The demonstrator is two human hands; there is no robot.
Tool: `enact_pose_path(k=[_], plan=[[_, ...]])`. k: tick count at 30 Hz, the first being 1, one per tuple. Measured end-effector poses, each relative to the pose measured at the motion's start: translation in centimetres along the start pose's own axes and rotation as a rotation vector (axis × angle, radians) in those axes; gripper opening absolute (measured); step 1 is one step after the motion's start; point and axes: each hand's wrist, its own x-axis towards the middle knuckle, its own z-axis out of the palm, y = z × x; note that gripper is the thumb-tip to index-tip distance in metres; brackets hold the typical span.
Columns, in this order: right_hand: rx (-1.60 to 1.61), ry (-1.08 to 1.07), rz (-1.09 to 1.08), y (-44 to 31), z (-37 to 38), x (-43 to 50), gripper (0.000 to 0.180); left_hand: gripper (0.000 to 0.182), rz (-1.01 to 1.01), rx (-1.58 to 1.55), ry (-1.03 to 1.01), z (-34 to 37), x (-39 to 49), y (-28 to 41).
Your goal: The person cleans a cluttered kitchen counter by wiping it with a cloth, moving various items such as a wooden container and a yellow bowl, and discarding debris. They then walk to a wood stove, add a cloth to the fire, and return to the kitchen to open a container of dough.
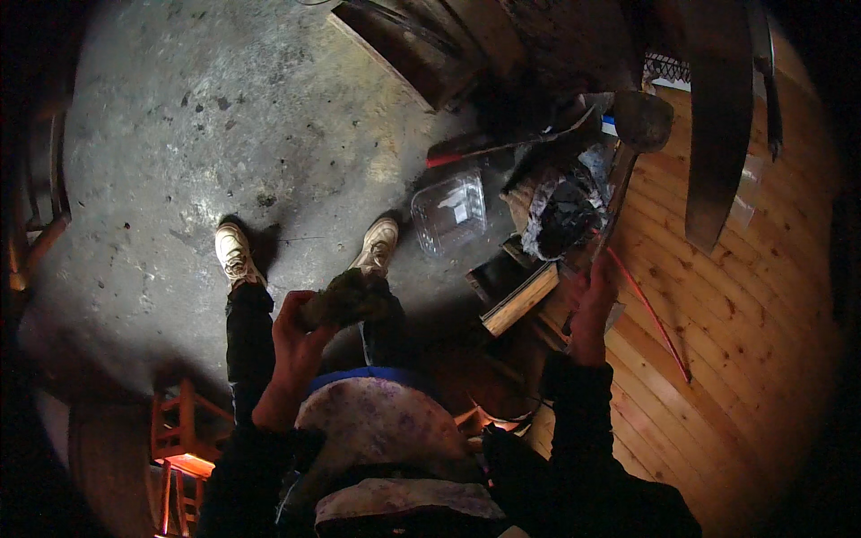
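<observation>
My left hand (296, 346) is closed around a dark, rough, greenish-brown lump (350, 299), held over my right leg; its exact kind is unclear in the dim light. On the other side, my right hand (595, 299) grips the handle of a long tool (624, 171). The tool's rounded metal head (644, 121), like a ladle or small shovel, points away from me. Just left of that handle is an open bag (541, 232) with a pale, crumpled rim and dark, charcoal-like contents. My right fingers are partly blurred.
A clear plastic container (449, 212) rests on the concrete floor (202, 155) near my right shoe (379, 242). Beyond it lies a red-handled tool (444, 160). A wood block (521, 299), wooden boards (720, 323) and a thin red rod or cord (652, 316) are rightward. A wooden stool (181, 430) stands lower left.
</observation>
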Motion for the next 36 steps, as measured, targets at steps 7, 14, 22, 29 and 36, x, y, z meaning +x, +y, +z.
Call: enact_pose_path(k=[7, 14, 22, 29, 36], plan=[[0.009, -0.074, 0.033, -1.1, -2.1, -3.7, 0.032, 0.037, 0.068, -0.119, -0.077, 2.5, 1.1, -0.2], [0.13, -0.114, 0.131, -1.5, -2.9, -6.7, 0.033, 0.037, 0.061, -0.229, -0.188, 8.1, 2.9, 0.2], [0.174, -0.4, 0.019, -2.8, -3.0, -7.6, 0.042, 0.032, 0.075, -0.198, -0.171, 14.5, 5.6, 0.0], [0.278, -0.527, 0.091, -3.7, -1.8, -7.8, 0.047, 0.032, -0.101, -0.362, 0.086, 19.3, 9.2, -0.5], [0.232, -0.472, 0.061, -3.2, -1.8, -7.3, 0.048, 0.08, 0.077, -0.968, -0.434, 30.7, 13.5, 10.7]])
